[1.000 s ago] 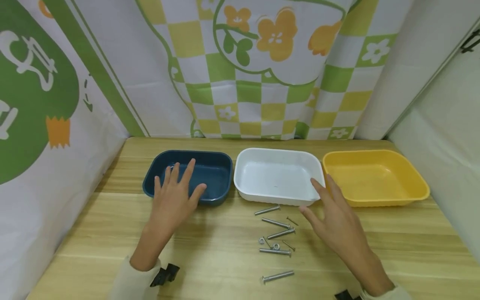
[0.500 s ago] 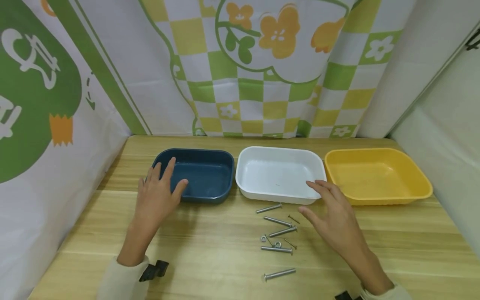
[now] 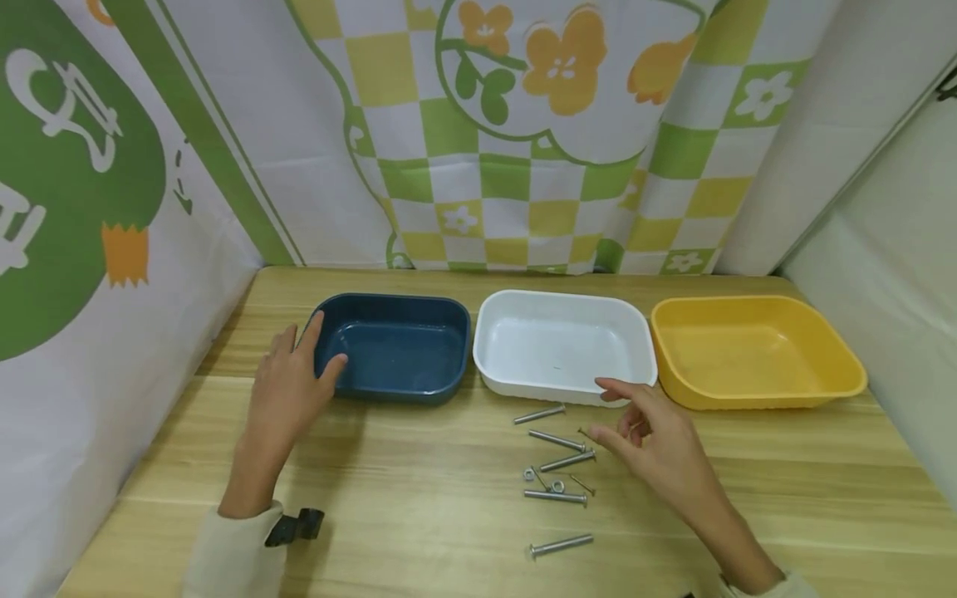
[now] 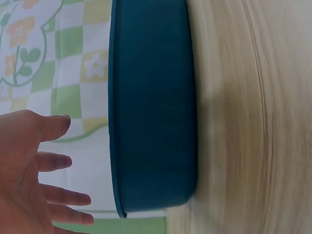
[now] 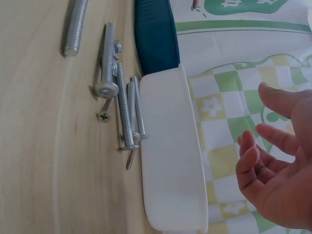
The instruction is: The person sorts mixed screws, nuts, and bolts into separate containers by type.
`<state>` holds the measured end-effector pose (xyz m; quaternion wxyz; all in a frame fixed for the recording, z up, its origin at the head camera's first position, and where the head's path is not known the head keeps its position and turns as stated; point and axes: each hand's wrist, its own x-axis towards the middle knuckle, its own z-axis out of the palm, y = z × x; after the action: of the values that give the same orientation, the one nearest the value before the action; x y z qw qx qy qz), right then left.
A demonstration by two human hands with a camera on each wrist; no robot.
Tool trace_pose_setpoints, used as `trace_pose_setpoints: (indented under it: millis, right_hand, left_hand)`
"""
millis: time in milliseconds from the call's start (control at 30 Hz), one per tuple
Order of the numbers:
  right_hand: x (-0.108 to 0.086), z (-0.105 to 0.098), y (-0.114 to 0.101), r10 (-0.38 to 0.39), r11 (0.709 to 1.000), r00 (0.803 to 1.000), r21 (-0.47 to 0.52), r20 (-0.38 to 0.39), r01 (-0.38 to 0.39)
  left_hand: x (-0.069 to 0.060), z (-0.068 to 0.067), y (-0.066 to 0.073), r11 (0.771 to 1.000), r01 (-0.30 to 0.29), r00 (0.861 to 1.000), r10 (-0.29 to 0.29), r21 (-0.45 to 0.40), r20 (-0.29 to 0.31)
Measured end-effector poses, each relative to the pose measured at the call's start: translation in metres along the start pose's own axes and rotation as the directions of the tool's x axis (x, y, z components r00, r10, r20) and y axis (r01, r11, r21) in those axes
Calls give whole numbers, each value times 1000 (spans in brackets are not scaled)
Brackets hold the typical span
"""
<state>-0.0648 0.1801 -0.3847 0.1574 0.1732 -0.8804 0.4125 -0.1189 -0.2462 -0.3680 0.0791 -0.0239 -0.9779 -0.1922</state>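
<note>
My left hand [image 3: 284, 394] hovers at the left end of the dark blue bin [image 3: 396, 361], fingers spread and holding nothing. In the left wrist view that hand [image 4: 36, 180] appears apart from the bin's wall [image 4: 153, 107]. My right hand [image 3: 665, 448] is above the table by the front right corner of the white bin [image 3: 553, 349]. Its index finger and thumb are apart, the other fingers loosely bent, with nothing between them. Beside it lie several metal bolts [image 3: 561, 545], two hex nuts [image 3: 557, 487] and a few small screws [image 3: 581, 484]; a Phillips-head screw [image 5: 104, 116] shows in the right wrist view.
A yellow bin [image 3: 758, 357] stands right of the white one, the three bins in a row along the back of the wooden table [image 3: 419, 515]. Behind them hangs a checked, flowered cloth [image 3: 523, 183]. Pale walls of fabric close off both sides.
My left hand has moved left, from over the blue bin to its left end. The right hand has stayed near its place while its fingers bent more and drew lower.
</note>
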Motion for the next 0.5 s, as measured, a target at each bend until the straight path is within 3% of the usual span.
trace_pose_setpoints:
  millis: [300, 500]
  right_hand:
    - [-9, 2, 1, 120, 989, 987, 71, 109, -128]
    - [-10, 5, 8, 257, 946, 927, 124, 273, -299]
  left_hand:
    - [4, 4, -22, 993, 35, 999, -38, -111, -30]
    - [4, 7, -37, 988, 31, 996, -43, -152, -79]
